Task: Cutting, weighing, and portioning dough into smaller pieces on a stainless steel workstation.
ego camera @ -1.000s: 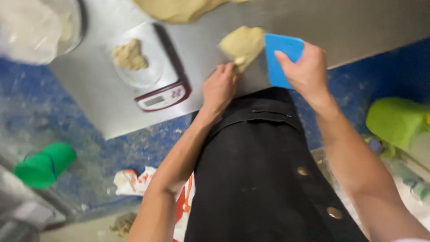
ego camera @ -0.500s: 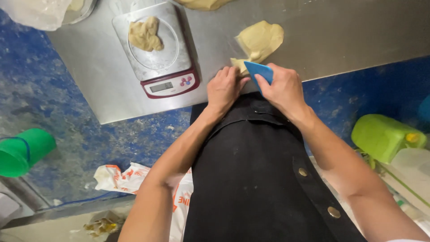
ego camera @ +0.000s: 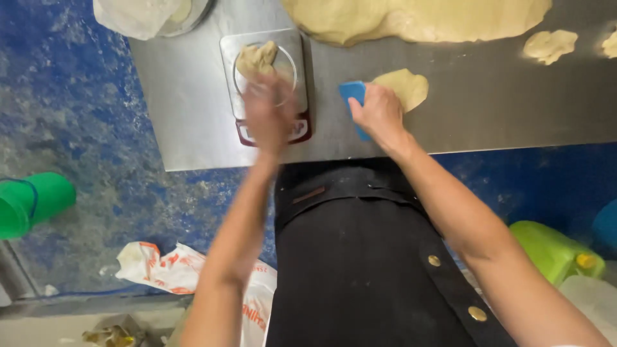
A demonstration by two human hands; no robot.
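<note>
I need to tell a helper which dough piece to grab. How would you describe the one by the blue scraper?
On the steel table, find the blue scraper in the right hand. The small dough piece lies just beyond it, apart from the big dough sheet and the scale.

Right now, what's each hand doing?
Left hand: blurred over the scale; grip cannot be told.
Right hand: closed on the blue scraper.

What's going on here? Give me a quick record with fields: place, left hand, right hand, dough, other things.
place: steel table above a blue floor
left hand: left hand, blurred, over the scale that carries a dough lump
right hand: right hand grips a blue scraper beside a dough piece
dough: large slab at the table's far edge
other things: green cup, green jug
</note>
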